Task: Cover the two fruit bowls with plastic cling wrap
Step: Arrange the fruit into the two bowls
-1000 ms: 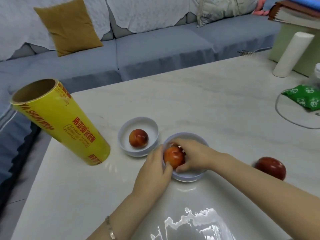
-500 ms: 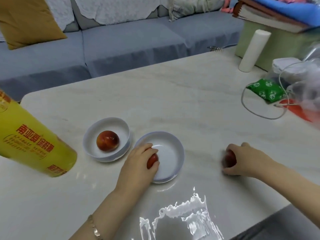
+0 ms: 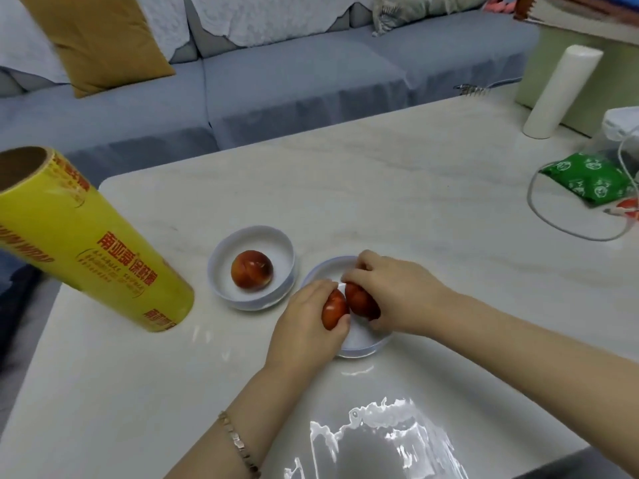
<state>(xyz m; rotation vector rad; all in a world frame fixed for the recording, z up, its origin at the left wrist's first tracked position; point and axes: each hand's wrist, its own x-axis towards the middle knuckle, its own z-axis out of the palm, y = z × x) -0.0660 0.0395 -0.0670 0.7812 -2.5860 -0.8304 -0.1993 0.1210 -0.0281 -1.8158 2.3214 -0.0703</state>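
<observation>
The near bowl (image 3: 363,344), a round white dish with a low rim, sits at about 6 o'clock from the middle of the table (image 3: 380,188), and now it has two red fruits over it. Half a second ago it had only one. The left hand (image 3: 307,326) curls its fingers around one smooth red fruit (image 3: 333,311), the same as before. The right hand (image 3: 390,292) has come back from the 3 o'clock side, where it was grabbing the second fruit (image 3: 361,302), and now it pinches that one right beside the first (the two fruits touch).

The other bowl (image 3: 251,267) sits just beside it at 10 o'clock, with one round red-orange fruit (image 3: 251,274) inside. Neither bowl has wrap on it.

At 9 o'clock stands the cling wrap roll (image 3: 93,250), a fat yellow tube with red writing and a brown cardboard core. A shiny, crinkly sheet of clear wrap (image 3: 380,440) lies flat at 6 o'clock near the table edge. The table top is pale, glossy stone with faint streaks. A gold link bracelet (image 3: 238,444) is on the left wrist.
</observation>
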